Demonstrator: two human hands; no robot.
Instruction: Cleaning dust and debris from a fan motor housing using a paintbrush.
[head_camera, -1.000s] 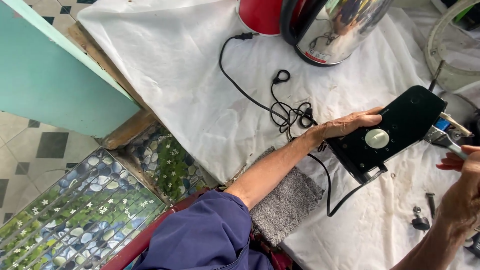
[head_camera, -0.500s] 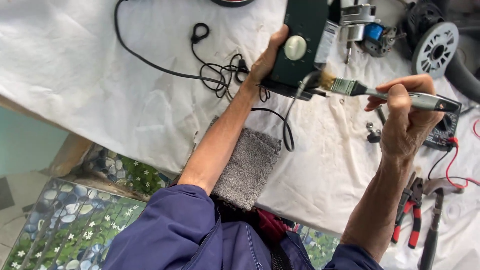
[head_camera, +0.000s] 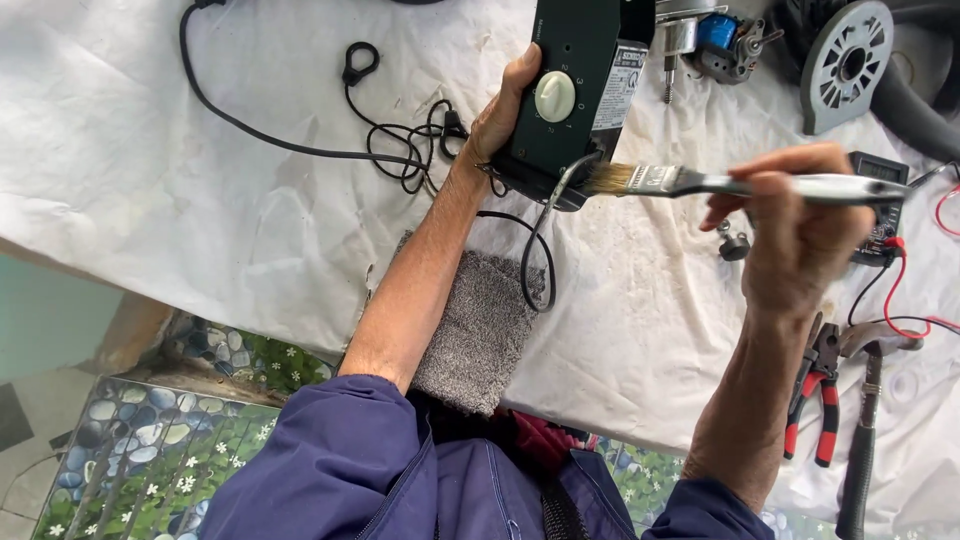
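One black control box (head_camera: 575, 95) with a white dial (head_camera: 555, 97), lifted clear of the table near the top middle of the view, gripped along its left edge by the left hand (head_camera: 500, 115), fingers wrapped behind and thumb on the front. Bristles (head_camera: 610, 178) of a flat paintbrush (head_camera: 700, 182) touching the box's lower right corner, just where the black cord (head_camera: 535, 250) leaves the casing; handle clasped in the right hand (head_camera: 795, 235), fingers curled over it. Brushing apparently mid-way: only that corner under the bristles now, no telling how much of the casing already cleaned, dust too fine to make out. Below the box, a grey cloth (head_camera: 480, 330) draped over the table edge. All around, a stained white sheet (head_camera: 200, 200). Farther out, a small motor (head_camera: 715, 40) and grey fan wheel (head_camera: 845, 60) at the top, red-handled pliers (head_camera: 815, 400) and a hammer (head_camera: 865, 440) at the right.
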